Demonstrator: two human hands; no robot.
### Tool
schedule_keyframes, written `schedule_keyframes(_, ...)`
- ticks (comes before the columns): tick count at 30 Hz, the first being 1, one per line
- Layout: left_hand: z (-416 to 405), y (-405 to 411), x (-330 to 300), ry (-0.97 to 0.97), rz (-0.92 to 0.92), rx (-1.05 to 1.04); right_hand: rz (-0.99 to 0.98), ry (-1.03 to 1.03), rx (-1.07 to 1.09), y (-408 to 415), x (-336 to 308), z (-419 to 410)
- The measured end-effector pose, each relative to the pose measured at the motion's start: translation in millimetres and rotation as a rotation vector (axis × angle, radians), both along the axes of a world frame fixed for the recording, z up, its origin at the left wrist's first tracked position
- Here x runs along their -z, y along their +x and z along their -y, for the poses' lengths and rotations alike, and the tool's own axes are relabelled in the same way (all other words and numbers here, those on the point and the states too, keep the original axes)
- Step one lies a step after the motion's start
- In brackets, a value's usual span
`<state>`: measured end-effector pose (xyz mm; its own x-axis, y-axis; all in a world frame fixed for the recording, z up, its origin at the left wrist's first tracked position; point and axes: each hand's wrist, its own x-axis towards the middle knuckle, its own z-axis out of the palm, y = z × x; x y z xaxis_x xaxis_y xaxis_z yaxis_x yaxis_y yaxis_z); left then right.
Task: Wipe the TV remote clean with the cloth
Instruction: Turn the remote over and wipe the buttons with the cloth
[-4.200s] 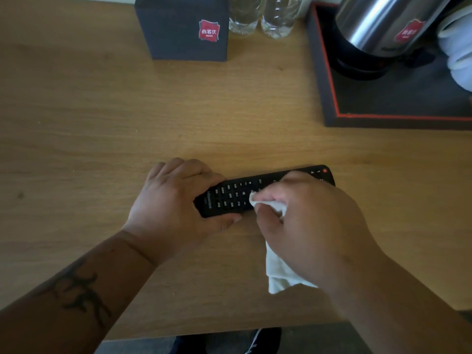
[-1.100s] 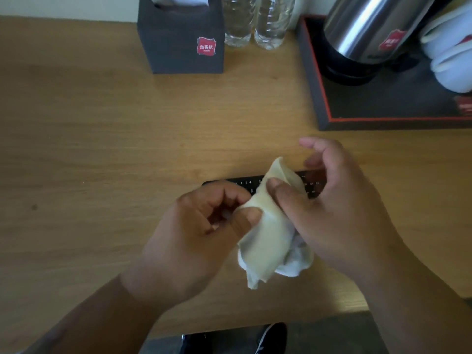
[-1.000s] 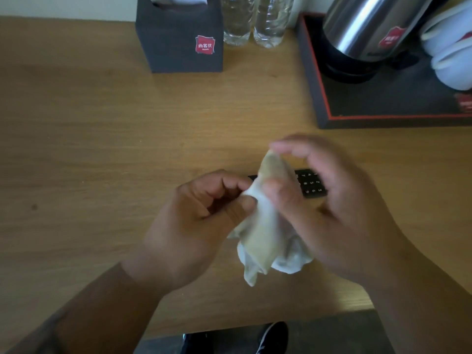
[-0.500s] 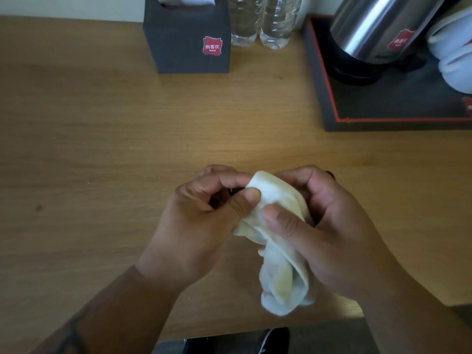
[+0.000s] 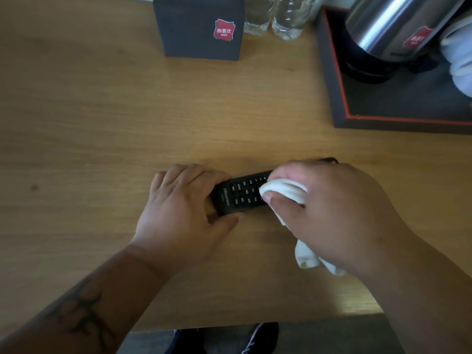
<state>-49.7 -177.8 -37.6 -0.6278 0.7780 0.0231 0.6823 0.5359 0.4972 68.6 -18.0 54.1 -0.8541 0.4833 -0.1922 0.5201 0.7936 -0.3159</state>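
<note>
The black TV remote (image 5: 241, 194) lies flat on the wooden table (image 5: 102, 123), buttons up, running left to right. My left hand (image 5: 181, 208) grips its left end, fingers along the far edge and thumb on the near edge. My right hand (image 5: 329, 213) holds the bunched white cloth (image 5: 283, 190) and presses it onto the remote's middle. The right half of the remote is hidden under that hand, except its far tip. A loose tail of cloth hangs out below my right palm.
A dark tissue box (image 5: 201, 26) with a red label stands at the back. Two clear water bottles (image 5: 273, 14) are beside it. At the back right a black tray (image 5: 334, 98) with a red rim carries a steel kettle (image 5: 390, 29) and white cups (image 5: 459, 60). The table's near edge lies just below my arms.
Both hands were refolding the cloth above the remote. Now my left hand has let go of the cloth and grips the remote's left end, and my right hand presses the cloth onto the buttons.
</note>
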Motion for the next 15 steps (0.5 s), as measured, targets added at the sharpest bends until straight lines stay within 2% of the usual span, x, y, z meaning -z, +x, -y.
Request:
schedule_keyframes(3,1,1,3,0.031,-0.023,0.029,-0.005,0.157,-0.088,-16,2,1)
schedule_keyframes(8,1,2,5,0.062,-0.037,0.028,0.001,0.266,-0.187,-31,20,12)
schedule_keyframes(11,1,2,4,0.073,-0.035,0.012,-0.02,0.268,-0.2,-23,23,13)
schedule_keyframes(15,1,2,3,0.069,-0.028,-0.001,0.06,0.231,-0.231,-8,21,16)
